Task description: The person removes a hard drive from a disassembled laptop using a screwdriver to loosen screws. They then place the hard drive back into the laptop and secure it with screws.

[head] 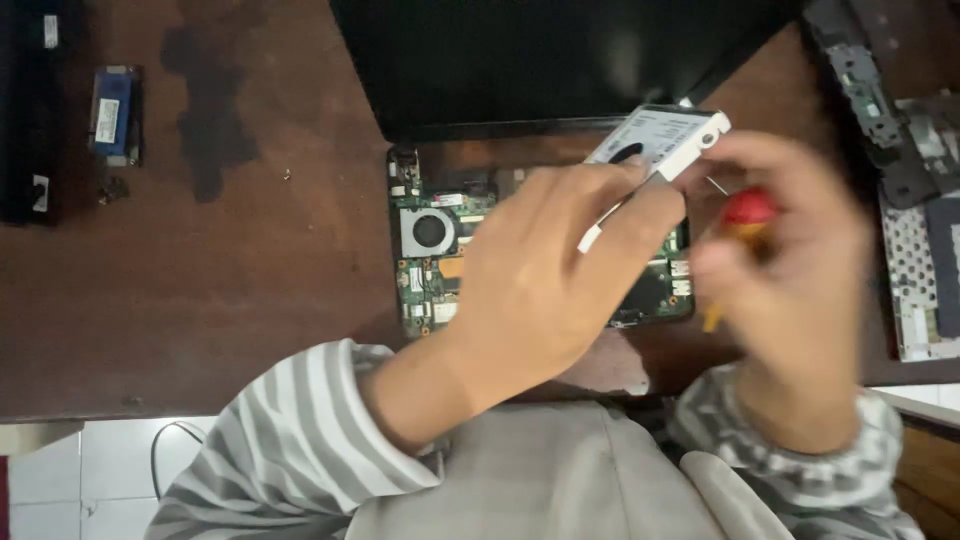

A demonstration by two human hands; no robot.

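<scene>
Left hand [545,275] clamped on drive [655,140], held above open laptop board [430,260]. Right hand [790,270] closed round red screwdriver [745,225], tip beside drive. Risk: slipped tip gouges drive; dropped drive strikes board.

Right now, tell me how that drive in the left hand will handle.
The drive looks flat and rigid, so probably stiff. Its smooth metal face may be slippery. The left hand pinches only one edge, so it could tip.

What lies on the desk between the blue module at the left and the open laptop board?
In the head view, only bare brown desk with a dark stain separates module from board.
</scene>
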